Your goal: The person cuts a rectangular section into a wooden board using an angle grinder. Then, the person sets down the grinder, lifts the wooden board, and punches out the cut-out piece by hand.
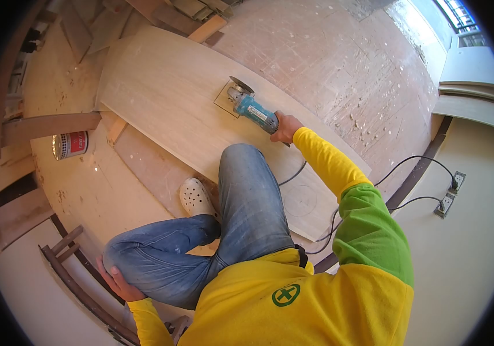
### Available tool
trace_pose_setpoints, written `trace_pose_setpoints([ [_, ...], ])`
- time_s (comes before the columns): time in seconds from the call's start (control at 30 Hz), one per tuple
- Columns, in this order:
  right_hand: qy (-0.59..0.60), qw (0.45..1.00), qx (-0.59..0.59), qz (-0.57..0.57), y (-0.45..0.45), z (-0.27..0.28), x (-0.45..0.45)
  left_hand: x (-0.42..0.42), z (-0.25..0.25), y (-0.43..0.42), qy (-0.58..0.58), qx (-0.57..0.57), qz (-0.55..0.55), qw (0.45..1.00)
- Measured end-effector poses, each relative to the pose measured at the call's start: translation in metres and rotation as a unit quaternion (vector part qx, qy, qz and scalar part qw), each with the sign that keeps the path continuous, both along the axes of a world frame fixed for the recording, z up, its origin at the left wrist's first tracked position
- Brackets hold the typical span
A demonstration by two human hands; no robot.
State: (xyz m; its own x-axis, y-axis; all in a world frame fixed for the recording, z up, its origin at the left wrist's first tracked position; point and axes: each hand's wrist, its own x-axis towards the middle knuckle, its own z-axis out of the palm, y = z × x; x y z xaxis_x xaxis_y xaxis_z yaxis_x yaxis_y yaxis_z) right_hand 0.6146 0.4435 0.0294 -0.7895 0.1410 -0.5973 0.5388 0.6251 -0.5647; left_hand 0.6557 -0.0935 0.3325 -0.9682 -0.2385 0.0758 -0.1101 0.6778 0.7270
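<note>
A teal angle grinder (255,111) with a round disc lies over a wooden board (166,86). Its head is above a square outline drawn on the board. My right hand (285,127) is wrapped round the grinder's rear end. Down at the left, my left hand (119,284) rests against my bent knee, fingers spread and holding nothing. A faint circle is marked on the board near its lower right end. The grinder's cord (295,175) runs from behind my right hand and is partly hidden by my leg.
A red-labelled can (70,145) lies at the left, near a wooden beam (51,128). Two cords lead to wall outlets (446,204) at the right. Wood pieces (207,29) lie beyond the board. White specks dot the floor (368,86).
</note>
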Motion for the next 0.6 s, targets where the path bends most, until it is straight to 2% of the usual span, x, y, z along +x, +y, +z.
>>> trace_pose_setpoints([
  [0.53,0.005,1.0,-0.004,0.009,0.0019,-0.0029,-0.0068,-0.0011,0.0006,0.0002,-0.001,-0.015,-0.006,1.0],
  [0.6,0.01,1.0,-0.002,0.012,0.0022,-0.0029,-0.0077,-0.0009,0.0005,0.0033,-0.001,0.013,0.004,1.0],
])
